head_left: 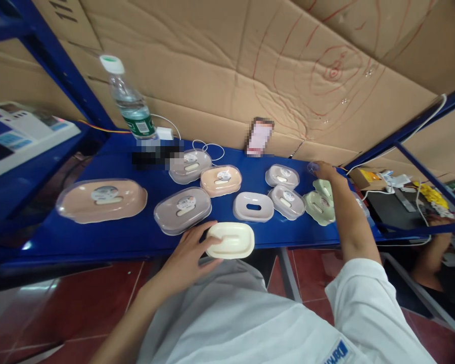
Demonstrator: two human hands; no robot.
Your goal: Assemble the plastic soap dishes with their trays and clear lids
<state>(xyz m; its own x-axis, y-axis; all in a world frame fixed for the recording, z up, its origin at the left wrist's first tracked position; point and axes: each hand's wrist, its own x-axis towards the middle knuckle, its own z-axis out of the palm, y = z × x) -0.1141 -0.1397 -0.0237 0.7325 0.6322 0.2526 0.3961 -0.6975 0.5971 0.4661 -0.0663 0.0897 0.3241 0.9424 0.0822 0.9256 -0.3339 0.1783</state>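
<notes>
At the front edge of the blue table, my left hand (pixel 189 253) grips the left end of a cream oval soap dish (pixel 237 240), one finger lying across its top. My right hand (pixel 324 171) reaches to the back right. Its fingers close on a small clear plastic piece (pixel 312 169), whose kind I cannot make out. Below that hand lie green cloud-shaped soap boxes (pixel 320 207), partly behind my forearm. Between my hands are a pale open-slotted tray (pixel 253 207) and lidded grey soap boxes (pixel 287 202).
More lidded boxes, a peach one (pixel 220 180), a grey one (pixel 182 211) and a large pink one (pixel 102 200), spread leftward. A water bottle (pixel 132 108) and a phone (pixel 259 136) stand against the cardboard wall. Blue frame posts flank the table; another person's arm (pixel 434 253) shows at right.
</notes>
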